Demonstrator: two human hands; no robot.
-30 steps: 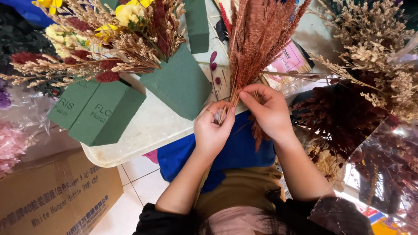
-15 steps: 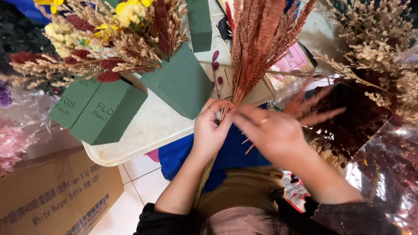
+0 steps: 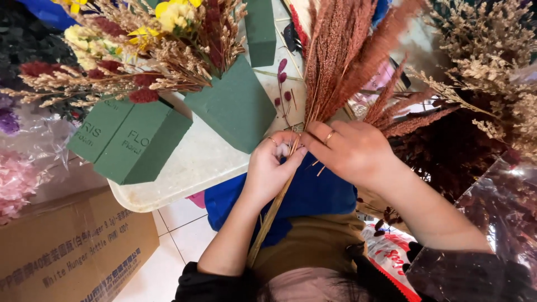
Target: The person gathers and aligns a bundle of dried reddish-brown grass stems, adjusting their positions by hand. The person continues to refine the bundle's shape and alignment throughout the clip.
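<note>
A bunch of rust-red dried grass plumes (image 3: 341, 56) fans upward over the white table (image 3: 196, 162). My left hand (image 3: 273, 168) grips its tan stems, which run down past my wrist. My right hand (image 3: 351, 150), with a ring on one finger, is closed over a few more red plumes (image 3: 408, 114) and presses them against the bunch beside my left hand. A green floral foam block (image 3: 235, 106) holding dried yellow and red flowers (image 3: 162, 45) stands just left of my hands.
Two more green foam blocks (image 3: 131, 140) lie at the table's left edge, another (image 3: 260, 28) farther back. A cardboard box (image 3: 67, 246) sits on the tiled floor at lower left. Beige and dark red dried flowers (image 3: 481, 72) in clear wrap fill the right side. Blue cloth (image 3: 307, 196) lies under my hands.
My right hand left the bunch, reached right to the dark red flowers, and has come back holding extra plumes against the stems. My left hand kept its grip.
</note>
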